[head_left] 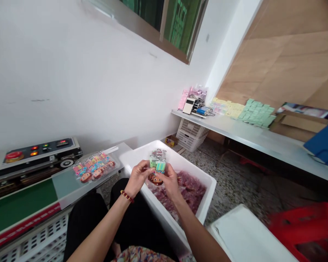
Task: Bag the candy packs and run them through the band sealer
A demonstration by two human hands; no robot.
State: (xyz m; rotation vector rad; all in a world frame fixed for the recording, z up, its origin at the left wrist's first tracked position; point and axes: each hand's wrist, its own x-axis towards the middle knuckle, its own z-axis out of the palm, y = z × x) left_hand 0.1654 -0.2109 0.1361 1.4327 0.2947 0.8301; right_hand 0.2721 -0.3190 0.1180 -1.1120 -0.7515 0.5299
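My left hand (139, 177) and my right hand (170, 181) are both closed on a small clear packet (160, 166) above a white tub (211, 183). The packet shows a brown-haired cartoon figure, a striped coloured part, a barcode and metal clasps at its top. Fingers and thumbs pinch it from both sides. Below the hands, the tub holds a heap of reddish-pink, shiny pieces (190, 187) that I cannot make out singly. To the left, similar cartoon-figure packets (95, 167) lie in a group at the end of the conveyor table.
A machine with an emergency button (14, 156) and a green conveyor belt (24, 203) stand at left. A white lid-like box (248, 236) and a red stool (306, 222) are at right. Behind, a long table (235, 133) bears a device (194, 105) and green stacks (257, 112).
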